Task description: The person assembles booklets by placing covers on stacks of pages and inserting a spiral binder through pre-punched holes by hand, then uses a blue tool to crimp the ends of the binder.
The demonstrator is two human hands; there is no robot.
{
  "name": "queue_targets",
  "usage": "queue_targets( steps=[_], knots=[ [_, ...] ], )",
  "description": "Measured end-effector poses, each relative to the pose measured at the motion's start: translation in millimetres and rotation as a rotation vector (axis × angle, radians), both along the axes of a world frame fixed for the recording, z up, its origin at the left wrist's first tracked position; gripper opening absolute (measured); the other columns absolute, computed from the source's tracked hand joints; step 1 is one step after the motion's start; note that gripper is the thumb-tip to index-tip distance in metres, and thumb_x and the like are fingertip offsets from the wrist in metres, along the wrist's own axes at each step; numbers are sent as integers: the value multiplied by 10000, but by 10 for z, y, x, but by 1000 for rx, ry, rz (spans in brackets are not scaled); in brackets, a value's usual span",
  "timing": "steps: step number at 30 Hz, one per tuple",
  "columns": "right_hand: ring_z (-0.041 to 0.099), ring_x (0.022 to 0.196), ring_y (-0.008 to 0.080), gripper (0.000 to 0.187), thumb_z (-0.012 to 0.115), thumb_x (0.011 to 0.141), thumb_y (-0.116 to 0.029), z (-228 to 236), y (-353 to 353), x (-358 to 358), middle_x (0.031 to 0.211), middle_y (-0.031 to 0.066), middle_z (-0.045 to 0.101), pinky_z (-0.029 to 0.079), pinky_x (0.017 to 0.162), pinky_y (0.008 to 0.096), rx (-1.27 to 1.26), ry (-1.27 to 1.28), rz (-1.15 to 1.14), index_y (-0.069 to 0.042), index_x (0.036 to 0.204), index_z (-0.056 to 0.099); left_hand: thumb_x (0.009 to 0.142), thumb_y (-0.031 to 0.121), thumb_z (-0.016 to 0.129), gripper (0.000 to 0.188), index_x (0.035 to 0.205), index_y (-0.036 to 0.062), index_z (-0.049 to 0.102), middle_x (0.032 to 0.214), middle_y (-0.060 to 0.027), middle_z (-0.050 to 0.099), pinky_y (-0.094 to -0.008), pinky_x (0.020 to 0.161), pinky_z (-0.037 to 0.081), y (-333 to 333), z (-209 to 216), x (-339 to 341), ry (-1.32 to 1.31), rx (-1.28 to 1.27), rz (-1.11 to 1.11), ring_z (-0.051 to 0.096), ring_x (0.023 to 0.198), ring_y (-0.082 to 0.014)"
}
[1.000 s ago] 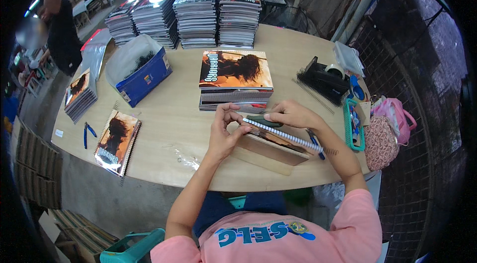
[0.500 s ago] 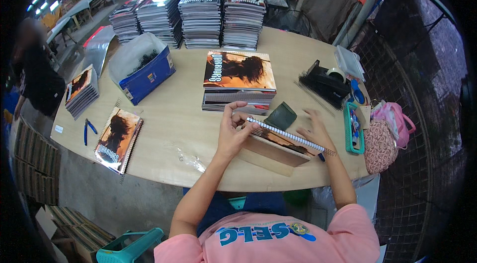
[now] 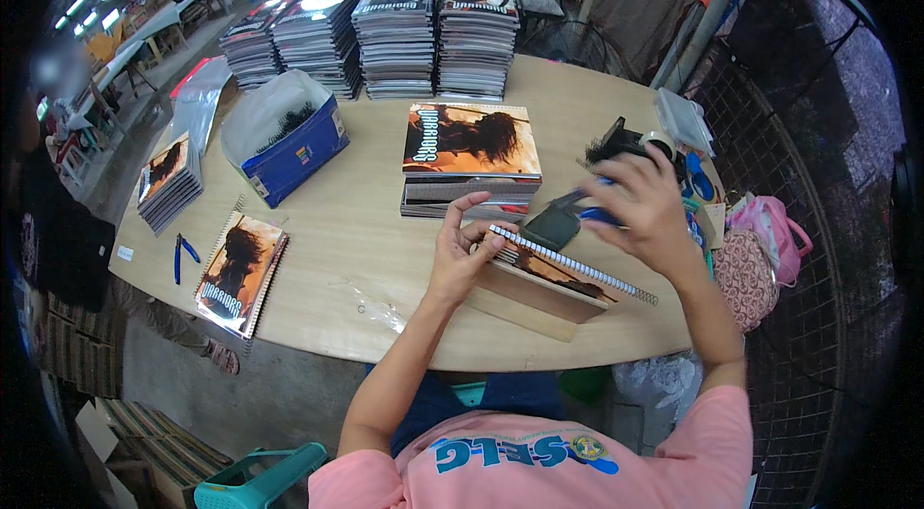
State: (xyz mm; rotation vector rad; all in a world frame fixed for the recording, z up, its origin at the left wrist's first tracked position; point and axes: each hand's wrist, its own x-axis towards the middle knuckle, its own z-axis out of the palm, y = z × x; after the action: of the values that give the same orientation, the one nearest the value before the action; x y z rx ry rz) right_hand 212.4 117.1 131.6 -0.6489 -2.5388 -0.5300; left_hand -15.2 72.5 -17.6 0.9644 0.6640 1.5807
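Pinching tight: left hand [image 3: 460, 261] on the spiral-bound notebook [image 3: 568, 282], right hand [image 3: 640, 211] spread

And it's the left thumb and fingertips clamped on the notebook's left end, right by the spine, with the index finger poking up free! The notebook tilts over the table [image 3: 332, 220], spine uppermost, slanting off to the right of those fingertips, and a bare tail of coil [image 3: 648, 298] juts from its far end, near the right forearm.

Over to the right hand: up above the table, blurred, fingers well apart from one another, a blue tool [image 3: 602, 216] right at the fingertips; whether they grip it, I cannot tell.

Between the two hands, just beyond the notebook, lies a dark green piece [image 3: 551, 226]. Beyond the left fingers sits a stack of books [image 3: 472, 145]; just past the right ones, a black tape dispenser [image 3: 618, 137]. Well out left of the left fingers lies a second spiral-bound book [image 3: 241, 268], and farther along, blue-handled pliers [image 3: 178, 264].
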Motion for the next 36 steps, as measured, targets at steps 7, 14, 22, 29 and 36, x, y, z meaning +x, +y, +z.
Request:
queue_targets(
  steps=[7, 14, 22, 29, 36],
  knots=[
    [537, 1054, 140, 275, 574, 787, -175, 165, 55, -666, 1010, -5, 574, 244, 1118, 540, 341, -423, 253, -139, 1052, 639, 807, -10, 703, 592, 1296, 45, 375, 870, -49, 652, -197, 744, 491, 30, -88, 13, -40, -7, 22, 616, 819, -87],
    [578, 959, 175, 305, 635, 760, -259, 121, 7, -719, 941, 45, 599, 441, 933, 446, 72, -521, 132, -89, 1011, 663, 780, -11, 722, 625, 1305, 35, 385, 837, -9, 607, -203, 670, 475, 17, -100, -6, 1, 4, 130, 596, 796, -82],
    [608, 870, 295, 321, 709, 756, -124, -308, 11, 134, 928, 154, 625, 474, 795, 354, -510, 369, -269, -17, 1056, 670, 734, 134, 778, 749, 1359, 48, 376, 1340, -181, 413, -384, 980, 383, -160, 67, 48, 626, 215, 553, 493, 1146, -265],
    [562, 918, 303, 380, 708, 745, -107, -1740, -281, 1143, 959, 147, 582, 441, 852, 364, -592, 451, -587, 1, 1102, 633, 785, 251, 722, 465, 1193, 100, 558, 1415, -228, 327, -438, 1086, 222, -276, 3, 94, 989, 276, 826, 295, 1327, -348],
    [496, 1004, 321, 416, 704, 730, -82, -2198, -498, 1149, 1018, 146, 544, 401, 901, 409, -488, 471, -629, -33, 1135, 623, 979, 221, 507, 216, 1039, 21, 563, 917, -42, 546, -253, 746, 407, -220, 462, -209, 324, 228, 861, 492, 846, -103]
  ],
)
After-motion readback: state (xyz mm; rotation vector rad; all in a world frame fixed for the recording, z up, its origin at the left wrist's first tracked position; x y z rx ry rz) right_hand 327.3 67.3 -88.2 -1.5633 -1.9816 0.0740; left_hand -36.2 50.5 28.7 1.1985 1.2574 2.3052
